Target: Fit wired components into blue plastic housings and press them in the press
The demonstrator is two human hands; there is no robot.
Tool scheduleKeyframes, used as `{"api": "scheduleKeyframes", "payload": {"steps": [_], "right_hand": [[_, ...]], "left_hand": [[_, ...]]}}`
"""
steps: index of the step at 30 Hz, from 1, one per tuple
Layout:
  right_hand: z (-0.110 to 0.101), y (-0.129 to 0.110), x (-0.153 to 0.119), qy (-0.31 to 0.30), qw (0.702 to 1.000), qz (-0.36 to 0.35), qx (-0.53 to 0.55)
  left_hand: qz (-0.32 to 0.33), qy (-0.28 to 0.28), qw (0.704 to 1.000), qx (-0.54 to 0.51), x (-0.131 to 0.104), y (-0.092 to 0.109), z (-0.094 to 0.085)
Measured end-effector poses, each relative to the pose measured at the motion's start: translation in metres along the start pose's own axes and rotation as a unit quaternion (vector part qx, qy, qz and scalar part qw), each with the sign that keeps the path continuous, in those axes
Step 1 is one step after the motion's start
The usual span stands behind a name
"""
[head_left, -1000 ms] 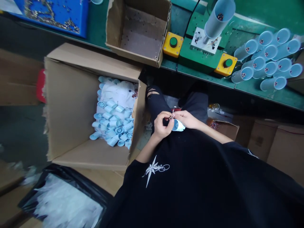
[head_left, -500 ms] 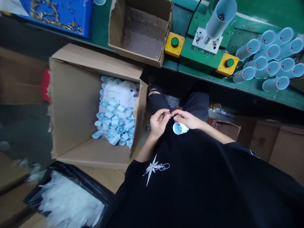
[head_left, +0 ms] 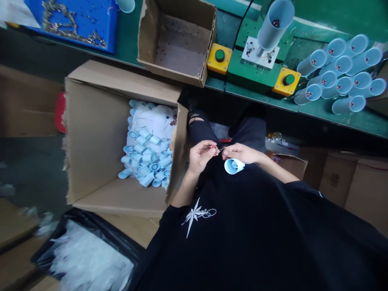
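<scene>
The person's two hands work close together over the lap. The left hand (head_left: 197, 157) has its grip pinched on a small reddish part (head_left: 213, 148), thumb against forefinger. The right hand (head_left: 242, 152) has thumb and forefinger pressed together on thin pale wires (head_left: 221, 149), which cross the narrow gap between the hands. A light blue plastic cup (head_left: 234, 166) sits just below the right hand, its open end facing up and to the left — whether the lower fingers hold it or it rests on the dark clothing, I cannot tell.

To the left stands a large open cardboard box (head_left: 97, 141), with many short light blue cups (head_left: 148, 157) heaped inside beside a white bag (head_left: 154, 119). Ahead, the green counter (head_left: 357, 120) carries a blue tray (head_left: 112, 32) of small metal pieces, a smaller cardboard carton (head_left: 172, 72), two yellow button boxes (head_left: 220, 66) flanking a green fixture (head_left: 250, 79) that bears a pale blue tube (head_left: 271, 36) — and, at right, a cluster of similar tubes (head_left: 345, 107).
</scene>
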State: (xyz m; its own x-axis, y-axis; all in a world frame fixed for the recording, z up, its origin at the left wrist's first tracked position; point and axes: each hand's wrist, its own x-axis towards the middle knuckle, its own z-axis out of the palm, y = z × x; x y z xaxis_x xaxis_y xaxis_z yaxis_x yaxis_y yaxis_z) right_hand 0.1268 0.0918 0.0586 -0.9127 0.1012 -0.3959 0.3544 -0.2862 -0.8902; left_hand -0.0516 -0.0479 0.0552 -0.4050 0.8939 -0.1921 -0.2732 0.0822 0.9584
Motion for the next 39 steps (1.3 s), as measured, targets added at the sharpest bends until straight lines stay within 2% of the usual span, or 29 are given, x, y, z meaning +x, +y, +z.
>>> {"api": "scheduleKeyframes", "payload": {"steps": [4, 7, 9, 11, 13, 15, 17, 19, 23, 26, 29, 33, 37, 39], "right_hand": [[0.001, 0.003, -0.004, 0.026, 0.998, 0.01, 0.06], [0.002, 0.006, -0.005, 0.037, 0.998, -0.007, 0.052], [0.004, 0.006, -0.004, 0.065, 0.997, -0.033, 0.009], [0.006, 0.006, -0.003, 0.088, 0.993, -0.064, -0.048], [0.008, 0.008, -0.004, 0.089, 0.989, -0.08, -0.088], [0.009, 0.01, -0.005, 0.082, 0.988, -0.082, -0.098], [0.008, 0.011, -0.008, 0.083, 0.988, -0.088, -0.097], [0.007, 0.012, -0.009, 0.085, 0.986, -0.1, -0.103], [0.006, 0.011, -0.01, 0.085, 0.982, -0.117, -0.119], [0.005, 0.01, -0.01, 0.083, 0.983, -0.118, -0.111], [0.005, 0.008, -0.008, 0.071, 0.983, -0.128, -0.113], [0.007, 0.007, -0.006, 0.057, 0.981, -0.148, -0.114], [0.008, 0.012, -0.011, 0.084, 0.98, -0.154, -0.091], [0.008, 0.016, -0.014, 0.102, 0.98, -0.149, -0.08]], "left_hand": [[0.03, -0.029, 0.992, 0.122, 0.007, 0.019, -0.012], [0.037, -0.1, 0.958, 0.265, 0.014, 0.038, -0.027], [0.028, -0.146, 0.934, 0.326, 0.018, 0.05, -0.036], [0.023, -0.171, 0.922, 0.347, 0.021, 0.059, -0.043], [0.028, -0.192, 0.921, 0.337, 0.022, 0.065, -0.047], [0.032, -0.235, 0.918, 0.318, 0.023, 0.068, -0.046], [0.018, -0.283, 0.907, 0.312, 0.025, 0.068, -0.044], [-0.011, -0.301, 0.899, 0.318, 0.027, 0.065, -0.041], [-0.056, -0.269, 0.918, 0.287, 0.03, 0.057, -0.041], [-0.027, -0.283, 0.914, 0.288, 0.031, 0.053, -0.042], [0.026, -0.33, 0.886, 0.324, 0.034, 0.046, -0.034], [0.012, -0.394, 0.87, 0.296, 0.039, 0.03, -0.021], [-0.004, -0.394, 0.874, 0.284, 0.035, 0.023, -0.025], [-0.033, -0.366, 0.89, 0.271, 0.029, 0.024, -0.031]]}}
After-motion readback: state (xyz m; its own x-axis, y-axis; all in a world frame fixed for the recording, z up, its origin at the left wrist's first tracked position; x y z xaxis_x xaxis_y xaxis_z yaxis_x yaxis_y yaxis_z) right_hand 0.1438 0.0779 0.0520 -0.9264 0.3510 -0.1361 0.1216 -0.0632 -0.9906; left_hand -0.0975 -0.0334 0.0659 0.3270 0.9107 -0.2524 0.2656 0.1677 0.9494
